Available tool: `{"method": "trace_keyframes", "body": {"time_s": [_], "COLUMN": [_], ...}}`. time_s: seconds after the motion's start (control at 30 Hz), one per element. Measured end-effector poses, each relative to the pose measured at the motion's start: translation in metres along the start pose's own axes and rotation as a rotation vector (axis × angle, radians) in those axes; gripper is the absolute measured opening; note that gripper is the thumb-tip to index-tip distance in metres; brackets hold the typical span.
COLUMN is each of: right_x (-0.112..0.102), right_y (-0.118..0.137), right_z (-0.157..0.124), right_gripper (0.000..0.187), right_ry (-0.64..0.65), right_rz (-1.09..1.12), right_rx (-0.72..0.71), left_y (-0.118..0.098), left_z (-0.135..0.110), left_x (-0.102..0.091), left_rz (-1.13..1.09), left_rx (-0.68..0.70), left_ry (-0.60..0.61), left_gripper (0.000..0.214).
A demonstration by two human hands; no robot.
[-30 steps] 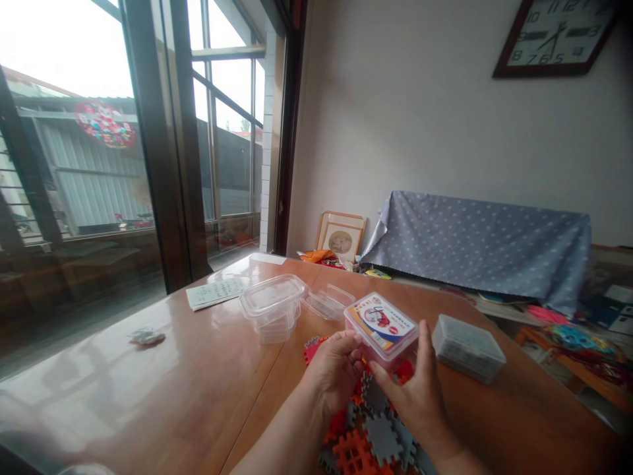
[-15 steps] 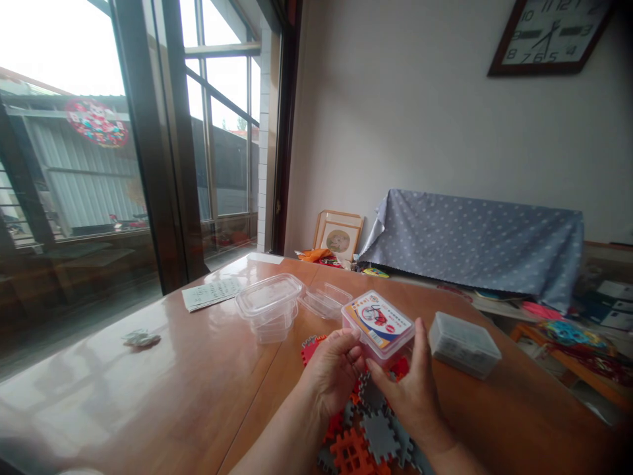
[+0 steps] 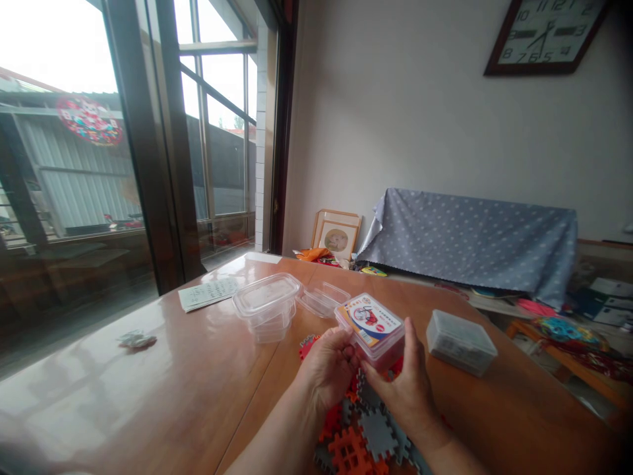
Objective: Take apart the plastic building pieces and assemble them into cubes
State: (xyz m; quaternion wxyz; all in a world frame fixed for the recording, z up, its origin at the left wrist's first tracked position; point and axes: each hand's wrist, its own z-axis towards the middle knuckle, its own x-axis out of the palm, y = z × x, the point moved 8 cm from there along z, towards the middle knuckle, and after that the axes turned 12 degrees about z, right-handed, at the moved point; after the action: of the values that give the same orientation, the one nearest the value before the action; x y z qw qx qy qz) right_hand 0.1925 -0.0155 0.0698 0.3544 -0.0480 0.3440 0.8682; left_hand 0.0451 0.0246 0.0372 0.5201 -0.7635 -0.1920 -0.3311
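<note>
Between my two hands is a small clear plastic box (image 3: 370, 322) with a printed label on its lid and something reddish inside. My left hand (image 3: 329, 363) grips its near left corner with curled fingers. On the right side, my right hand (image 3: 408, 376) holds the box between its thumb and fingers, some of which are hidden. The box is raised above the table and tilted towards me. Below my hands lies a pile of toothed puzzle pieces, among them a grey piece (image 3: 378, 432) and an orange piece (image 3: 350, 452).
On the wooden table (image 3: 208, 376), a second clear box (image 3: 461, 342) stands to the right. Stacked clear containers (image 3: 267, 297) and another clear tray (image 3: 324, 299) are farther back. Papers (image 3: 208, 293) and a small crumpled item (image 3: 137, 340) lie on the left.
The view has shifted slightly. Both hands still hold the labelled box, which sits a little lower and further left in the picture. Nothing has been let go.
</note>
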Motion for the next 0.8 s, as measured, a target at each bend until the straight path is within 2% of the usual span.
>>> {"method": "trace_keyframes", "body": {"time_s": [0.27,0.43,0.57,0.67,0.8], "right_x": [0.004,0.003,-0.003,-0.007,-0.007], "right_y": [0.003,-0.002,-0.014,-0.032,-0.058], "right_z": [0.001,0.002,0.003,0.004,0.003], "right_gripper": [0.105,0.107,0.111,0.107,0.108], "right_ry": [0.095,0.213,0.281,0.267,0.219], "right_rz": [-0.050,-0.060,0.061,0.196,0.318], "right_rx": [-0.118,-0.112,0.078,0.268,0.423], "left_y": [-0.011,-0.009,-0.002,0.000,0.003], "left_z": [0.005,0.008,0.009,0.011,0.015], "left_x": [-0.015,-0.021,-0.021,-0.022,-0.025], "left_rz": [0.142,0.231,0.200,0.164,0.143], "left_rx": [0.084,0.063,-0.013,-0.034,-0.053], "left_ry": [-0.053,-0.081,-0.080,-0.085,-0.079], "left_gripper": [0.027,0.028,0.031,0.034,0.035]}}
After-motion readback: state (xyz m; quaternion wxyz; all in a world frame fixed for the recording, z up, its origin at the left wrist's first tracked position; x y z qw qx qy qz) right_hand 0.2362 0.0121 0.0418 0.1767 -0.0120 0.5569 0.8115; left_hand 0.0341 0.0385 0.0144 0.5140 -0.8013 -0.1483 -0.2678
